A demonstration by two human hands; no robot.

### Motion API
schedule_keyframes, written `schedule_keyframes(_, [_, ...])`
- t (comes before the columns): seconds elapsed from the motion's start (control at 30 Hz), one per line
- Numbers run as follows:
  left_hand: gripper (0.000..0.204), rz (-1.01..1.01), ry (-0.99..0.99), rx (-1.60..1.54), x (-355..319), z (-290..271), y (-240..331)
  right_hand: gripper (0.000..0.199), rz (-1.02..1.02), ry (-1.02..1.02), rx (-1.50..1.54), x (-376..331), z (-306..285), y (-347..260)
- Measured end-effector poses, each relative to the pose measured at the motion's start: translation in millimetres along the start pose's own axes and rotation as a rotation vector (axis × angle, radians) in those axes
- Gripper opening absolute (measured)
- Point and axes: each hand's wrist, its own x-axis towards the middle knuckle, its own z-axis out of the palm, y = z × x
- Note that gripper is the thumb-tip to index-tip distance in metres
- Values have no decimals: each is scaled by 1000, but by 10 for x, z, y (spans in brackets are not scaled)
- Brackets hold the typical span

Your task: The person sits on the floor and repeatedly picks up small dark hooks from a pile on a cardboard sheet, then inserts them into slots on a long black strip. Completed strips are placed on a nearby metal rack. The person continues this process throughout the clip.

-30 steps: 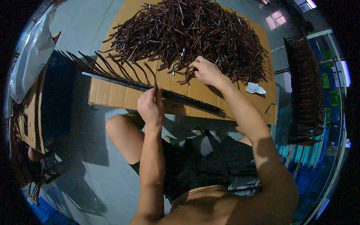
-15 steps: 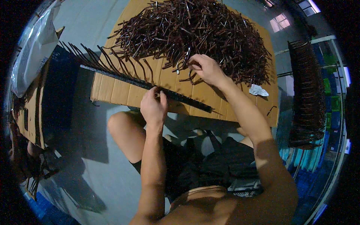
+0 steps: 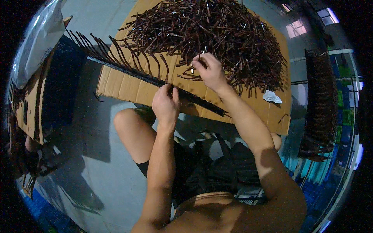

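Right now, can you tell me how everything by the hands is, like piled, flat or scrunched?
Long, straight black bar: slanted, bristling with thin brown rods on its left part, bare toward its right end.
Big heap of thin, dark brown rods: loose, tangled.
Brown cardboard surface: flat, under the heap.
Small white paper scrap: crumpled.
Bare left hand: fingers bent, at the bar.
Bare right hand: fingers curled.

A scrunched-up white scrap point(image 3: 272, 97) can be spotted on the cardboard sheet point(image 3: 122, 86), a whitish plastic bag point(image 3: 37, 46) is seen left of it, and a bright window point(image 3: 328, 16) is glimpsed way beyond its upper right corner.
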Motion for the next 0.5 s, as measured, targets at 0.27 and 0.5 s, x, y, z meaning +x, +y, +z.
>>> schedule_keyframes(0.27, [15,-5,87,-39,-44,46,-30,18,337,-242,154,-67,119,-310])
schedule_keyframes(0.5, [11,79,144,-39,-43,116,-102,14,202,-82,133,-366,245,-649])
